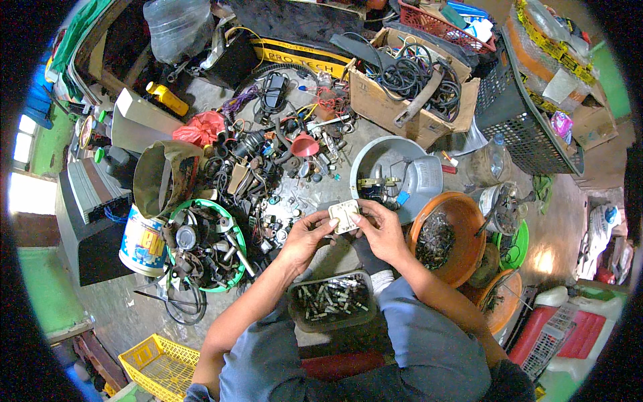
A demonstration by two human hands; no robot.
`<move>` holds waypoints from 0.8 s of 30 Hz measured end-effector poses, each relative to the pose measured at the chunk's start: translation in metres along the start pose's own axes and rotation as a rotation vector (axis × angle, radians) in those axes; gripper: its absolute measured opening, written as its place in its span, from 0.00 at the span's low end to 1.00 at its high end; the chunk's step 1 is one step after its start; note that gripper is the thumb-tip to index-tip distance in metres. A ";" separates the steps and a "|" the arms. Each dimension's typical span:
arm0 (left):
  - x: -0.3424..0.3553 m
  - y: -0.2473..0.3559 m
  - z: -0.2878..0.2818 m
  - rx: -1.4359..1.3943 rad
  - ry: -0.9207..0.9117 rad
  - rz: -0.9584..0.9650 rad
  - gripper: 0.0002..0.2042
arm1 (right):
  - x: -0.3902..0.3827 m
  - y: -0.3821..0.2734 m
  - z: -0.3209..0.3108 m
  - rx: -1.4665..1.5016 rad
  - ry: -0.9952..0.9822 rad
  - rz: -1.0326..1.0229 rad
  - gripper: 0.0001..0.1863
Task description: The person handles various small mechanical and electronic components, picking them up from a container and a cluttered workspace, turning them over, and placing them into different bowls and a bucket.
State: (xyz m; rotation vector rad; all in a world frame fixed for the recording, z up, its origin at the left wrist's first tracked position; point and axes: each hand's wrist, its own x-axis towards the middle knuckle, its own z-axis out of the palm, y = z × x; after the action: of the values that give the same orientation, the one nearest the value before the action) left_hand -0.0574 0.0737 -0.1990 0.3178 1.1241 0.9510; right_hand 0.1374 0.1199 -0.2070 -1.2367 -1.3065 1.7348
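Both my hands meet in front of my knees around a small, flat, cream-white squarish piece with rounded corners and dark marks; its exact kind does not show. My left hand pinches its left side, thumb on the face. From the right, my right hand grips it the same way. Beneath the hands, between my legs, stands a grey plastic tub holding several small metal cylindrical pieces. Beyond the piece, a grey basin contains metal parts and a grey plastic container.
Loose parts and a red funnel litter the floor ahead. On the left are a green-rimmed basket of parts and a white bucket. Orange basins stand right, a cardboard box of cables behind. A yellow crate lies lower left.
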 end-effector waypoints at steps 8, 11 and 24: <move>-0.001 0.002 0.000 -0.050 -0.019 0.063 0.19 | -0.002 -0.004 0.001 -0.127 -0.034 -0.188 0.23; 0.000 0.004 -0.003 0.036 -0.036 0.129 0.19 | -0.004 -0.011 0.002 -0.207 -0.047 -0.218 0.22; -0.001 0.006 -0.003 0.215 -0.103 0.391 0.17 | -0.006 -0.021 0.000 -0.428 0.026 -0.505 0.18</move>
State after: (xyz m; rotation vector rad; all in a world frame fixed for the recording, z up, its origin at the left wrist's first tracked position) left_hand -0.0625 0.0758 -0.1959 0.7747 1.0909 1.1422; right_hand 0.1384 0.1213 -0.1851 -1.0157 -1.8475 1.1142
